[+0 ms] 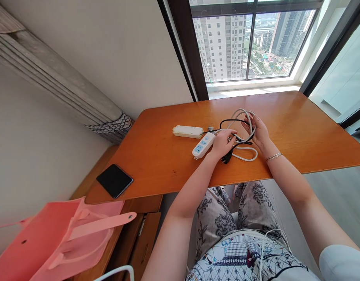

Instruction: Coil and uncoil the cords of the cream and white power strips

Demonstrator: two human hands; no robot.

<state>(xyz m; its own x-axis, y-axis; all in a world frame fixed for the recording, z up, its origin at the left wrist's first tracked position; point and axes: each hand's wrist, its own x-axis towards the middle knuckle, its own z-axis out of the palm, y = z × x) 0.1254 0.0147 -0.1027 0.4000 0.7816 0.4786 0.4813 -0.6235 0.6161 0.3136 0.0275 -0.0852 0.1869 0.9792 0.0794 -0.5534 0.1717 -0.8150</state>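
Observation:
My right hand (259, 132) has its fingers closed around loops of white cable (245, 158) at the middle of the wooden table. My left hand (223, 143) is beside it, fingers curled over the cords where they leave a white power strip (204, 146) with blue sockets. Below the left fingers a black plug (227, 157) rests near the table's front edge. A black cord (225, 121) runs tangled among the white loops. Farther left lies a second white power strip (188, 131), turned on its side or face down, with a small plug (210, 128) by its end.
A black tablet (114, 180) lies at the left front of the wooden table (156, 156). Beyond its left corner a pink bag (65, 238) stands with its flap open. Wooden drawers (145, 242) are under it. A window (250, 47) is behind the table.

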